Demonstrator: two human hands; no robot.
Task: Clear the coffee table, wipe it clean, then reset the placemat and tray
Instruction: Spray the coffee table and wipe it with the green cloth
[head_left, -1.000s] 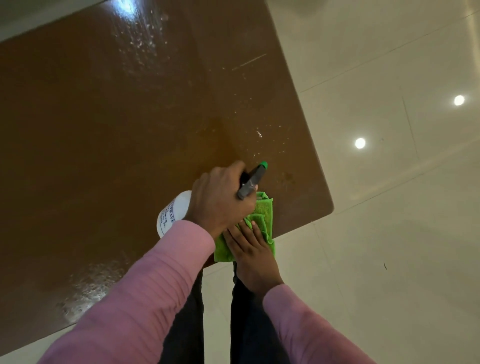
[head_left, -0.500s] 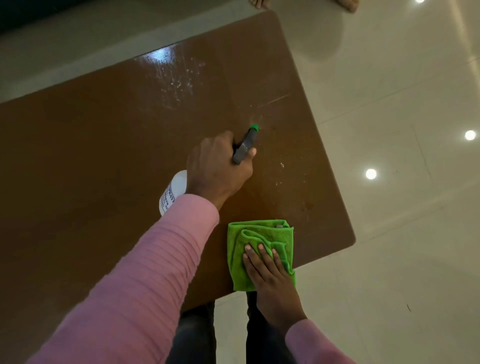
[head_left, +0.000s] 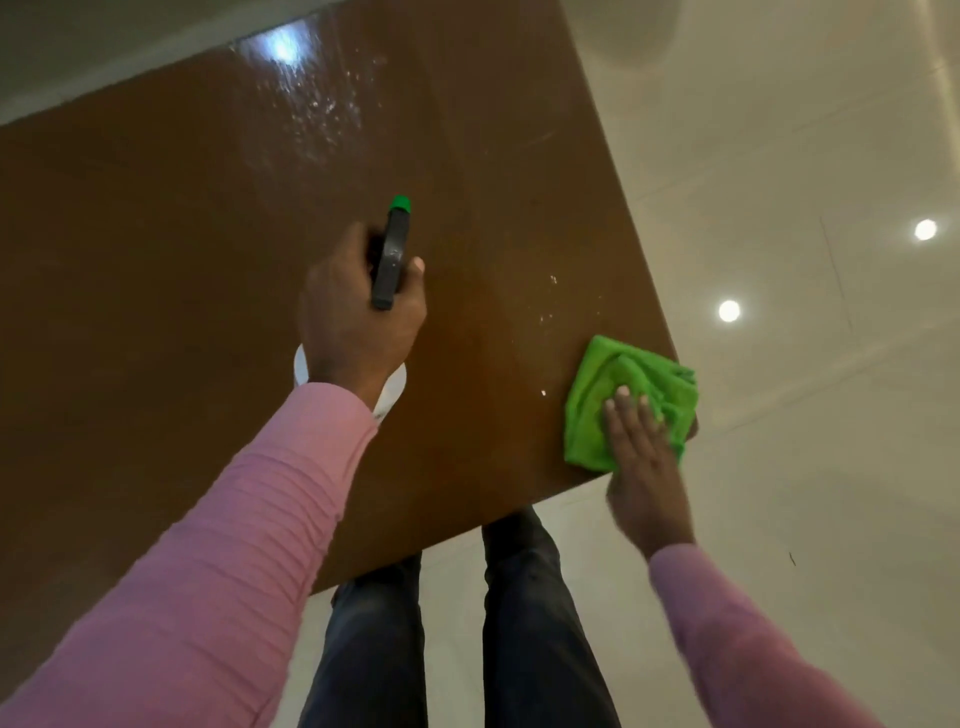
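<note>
The coffee table (head_left: 156, 260), a glossy brown slab, stands directly in front of the person and runs away to the far left. Its near right corner is where the work is.

Left hand (head_left: 358, 332): curled round the neck of a spray bottle (head_left: 390, 260) and held above the middle of the tabletop. The bottle's dark head with its green nozzle tip points away from the person. Its white body shows below the wrist. Whether a finger bears on the trigger I cannot tell.

Right hand (head_left: 644, 478): laid flat, fingers (head_left: 623, 410) straight and close together, pressing a folded green cloth (head_left: 597, 395) onto the table at the near right corner. The cloth's outer edge reaches the table's right edge. This hand is blurred.

The two hands are well apart, the bottle to the left of the cloth.

Surface condition: pale droplets (head_left: 548, 306) lie between bottle and cloth, and a wet speckled sheen (head_left: 322, 104) sits near the far edge.

Surroundings: a pale tiled floor (head_left: 779, 130) with two bright light spots. Pink sleeves (head_left: 234, 519) and dark trousers (head_left: 530, 623) are at the near edge.
</note>
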